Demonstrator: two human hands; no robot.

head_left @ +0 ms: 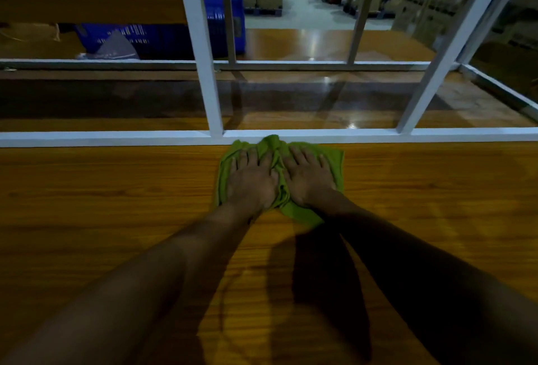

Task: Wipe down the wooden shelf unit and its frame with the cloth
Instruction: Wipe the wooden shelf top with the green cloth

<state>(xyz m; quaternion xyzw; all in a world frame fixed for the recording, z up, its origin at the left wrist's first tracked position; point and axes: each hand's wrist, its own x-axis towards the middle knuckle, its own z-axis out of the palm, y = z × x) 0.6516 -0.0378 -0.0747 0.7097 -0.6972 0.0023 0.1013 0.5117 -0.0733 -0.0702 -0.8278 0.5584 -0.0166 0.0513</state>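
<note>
Wooden shelf top is spreading out in front of the white frame rail. Green cloth is lying bunched against that rail. Left hand and right hand are pressing it flat, fingers straight. Likely mid-wipe of the shelf; next move is calling for sliding along the rail.

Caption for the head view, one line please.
Left hand and right hand press a green cloth on the wooden shelf at the white frame.
</note>
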